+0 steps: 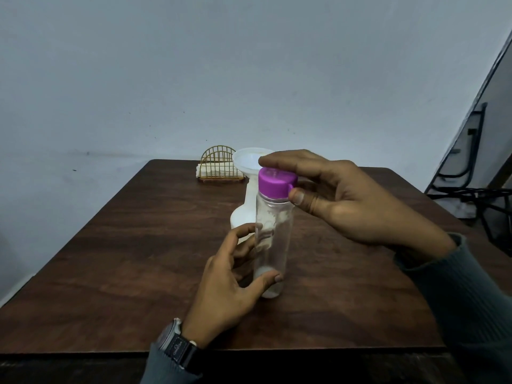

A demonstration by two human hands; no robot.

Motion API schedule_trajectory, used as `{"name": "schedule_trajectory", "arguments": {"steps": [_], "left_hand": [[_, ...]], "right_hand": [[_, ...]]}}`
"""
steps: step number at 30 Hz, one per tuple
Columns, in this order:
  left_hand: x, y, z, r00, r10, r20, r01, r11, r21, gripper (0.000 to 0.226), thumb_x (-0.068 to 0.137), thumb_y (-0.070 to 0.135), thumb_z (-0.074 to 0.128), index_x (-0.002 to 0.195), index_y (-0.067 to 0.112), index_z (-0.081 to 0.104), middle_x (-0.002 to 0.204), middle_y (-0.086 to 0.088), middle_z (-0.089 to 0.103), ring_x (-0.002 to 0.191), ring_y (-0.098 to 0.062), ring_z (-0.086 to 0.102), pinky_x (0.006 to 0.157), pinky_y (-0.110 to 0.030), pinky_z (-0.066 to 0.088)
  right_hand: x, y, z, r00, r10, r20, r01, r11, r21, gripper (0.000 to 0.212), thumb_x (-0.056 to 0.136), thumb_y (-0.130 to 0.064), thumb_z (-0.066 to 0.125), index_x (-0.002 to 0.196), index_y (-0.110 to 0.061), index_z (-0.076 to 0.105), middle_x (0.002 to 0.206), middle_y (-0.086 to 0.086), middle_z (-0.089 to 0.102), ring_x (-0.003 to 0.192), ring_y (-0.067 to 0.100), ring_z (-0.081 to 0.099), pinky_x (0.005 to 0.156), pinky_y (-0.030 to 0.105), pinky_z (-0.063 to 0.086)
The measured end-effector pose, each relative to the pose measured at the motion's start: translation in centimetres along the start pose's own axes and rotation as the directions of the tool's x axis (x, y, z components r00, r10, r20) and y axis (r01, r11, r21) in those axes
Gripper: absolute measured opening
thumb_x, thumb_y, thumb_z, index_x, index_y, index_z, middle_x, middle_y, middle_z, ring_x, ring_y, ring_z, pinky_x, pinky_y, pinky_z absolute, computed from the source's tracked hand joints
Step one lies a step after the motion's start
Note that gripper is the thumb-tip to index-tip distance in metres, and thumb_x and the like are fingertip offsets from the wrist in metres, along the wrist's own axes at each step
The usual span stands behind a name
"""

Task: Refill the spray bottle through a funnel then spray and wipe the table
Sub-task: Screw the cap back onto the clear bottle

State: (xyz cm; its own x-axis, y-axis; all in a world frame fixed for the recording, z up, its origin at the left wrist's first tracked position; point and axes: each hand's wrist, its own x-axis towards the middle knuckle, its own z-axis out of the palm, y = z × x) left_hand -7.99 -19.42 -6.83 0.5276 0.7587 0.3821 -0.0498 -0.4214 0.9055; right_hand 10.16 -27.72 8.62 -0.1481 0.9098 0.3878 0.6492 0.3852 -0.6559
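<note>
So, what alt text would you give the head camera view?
A person's left hand grips an upright clear bottle while the right hand holds its purple cap. Behind stands a white bottle with a funnel in its neck, and a wire napkin holder, on a dark wooden table.

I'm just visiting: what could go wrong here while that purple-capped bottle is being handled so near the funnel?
The right hand pinches the purple cap while the left hand grips the clear bottle only low down; a hard pull might tip it and spill onto the table.
The funnel stands in the white spray bottle just behind the hands; a bump could topple both.
</note>
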Motion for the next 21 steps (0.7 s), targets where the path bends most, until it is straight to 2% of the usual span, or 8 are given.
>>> {"name": "schedule_trajectory", "arguments": {"steps": [3,5,9,11,14,17,21], "left_hand": [[-0.1,0.0,0.0,1.000,0.009,0.007,-0.009,1.000,0.011,0.074,0.076,0.003,0.091,0.133,0.035,0.054,0.128,0.016,0.074,0.124,-0.007,0.068,0.102,-0.030,0.057],[-0.1,0.1,0.0,1.000,0.015,0.012,-0.015,1.000,0.005,0.073,0.077,0.002,0.090,0.132,0.034,0.054,0.127,0.017,0.074,0.122,-0.007,0.069,0.100,-0.027,0.057],[-0.1,0.4,-0.1,0.999,0.018,0.030,-0.017,1.000,-0.025,0.071,0.078,0.000,0.087,0.133,0.031,0.053,0.125,0.020,0.074,0.119,-0.005,0.071,0.095,-0.022,0.057],[-0.1,0.3,-0.2,0.999,0.010,0.034,-0.009,1.000,-0.027,0.072,0.079,0.002,0.088,0.134,0.031,0.053,0.127,0.018,0.074,0.120,-0.006,0.070,0.097,-0.024,0.058],[-0.1,-0.1,-0.2,0.999,0.003,0.032,-0.002,1.000,-0.031,0.073,0.080,0.005,0.087,0.136,0.036,0.053,0.132,0.013,0.072,0.126,-0.009,0.067,0.102,-0.030,0.057],[-0.1,-0.2,-0.1,0.999,0.003,0.037,-0.002,1.000,-0.030,0.072,0.081,0.003,0.086,0.137,0.033,0.052,0.133,0.014,0.072,0.127,-0.009,0.067,0.103,-0.031,0.056],[-0.2,-0.4,0.0,0.999,0.007,0.031,-0.006,0.999,-0.038,0.073,0.079,-0.002,0.086,0.135,0.033,0.053,0.128,0.015,0.074,0.124,-0.009,0.069,0.099,-0.026,0.057]], "right_hand": [[0.0,-0.2,0.2,0.997,0.025,-0.071,-0.024,1.000,0.010,0.051,0.091,-0.015,0.076,0.129,-0.047,0.065,0.127,-0.009,0.061,0.126,0.007,0.062,0.115,0.033,0.048],[0.2,0.0,0.6,0.988,0.037,-0.148,-0.045,0.998,-0.048,0.046,0.087,-0.022,0.084,0.123,-0.045,0.069,0.120,-0.007,0.060,0.117,0.006,0.064,0.110,0.032,0.052],[0.5,-0.1,1.1,0.957,0.062,-0.283,-0.094,0.991,-0.098,0.042,0.080,-0.036,0.088,0.118,-0.039,0.071,0.116,-0.011,0.060,0.107,0.006,0.067,0.100,0.033,0.058],[0.6,-0.2,1.0,0.962,0.064,-0.266,-0.090,0.992,-0.086,0.047,0.083,-0.032,0.087,0.126,-0.037,0.069,0.125,-0.013,0.059,0.112,0.006,0.067,0.103,0.032,0.057],[0.6,-0.4,1.0,0.992,0.043,-0.121,-0.037,0.998,0.052,0.053,0.092,-0.009,0.079,0.135,-0.036,0.064,0.139,-0.012,0.061,0.126,0.007,0.063,0.113,0.032,0.050],[0.7,-0.5,1.3,0.995,0.032,-0.097,-0.028,0.999,0.040,0.046,0.093,-0.001,0.074,0.127,-0.032,0.070,0.131,-0.011,0.067,0.126,0.005,0.062,0.112,0.030,0.050],[0.9,-0.6,2.0,0.975,0.064,-0.215,-0.062,0.998,0.018,0.036,0.087,-0.012,0.083,0.117,-0.030,0.077,0.117,-0.011,0.068,0.112,0.008,0.068,0.103,0.034,0.057]]}}
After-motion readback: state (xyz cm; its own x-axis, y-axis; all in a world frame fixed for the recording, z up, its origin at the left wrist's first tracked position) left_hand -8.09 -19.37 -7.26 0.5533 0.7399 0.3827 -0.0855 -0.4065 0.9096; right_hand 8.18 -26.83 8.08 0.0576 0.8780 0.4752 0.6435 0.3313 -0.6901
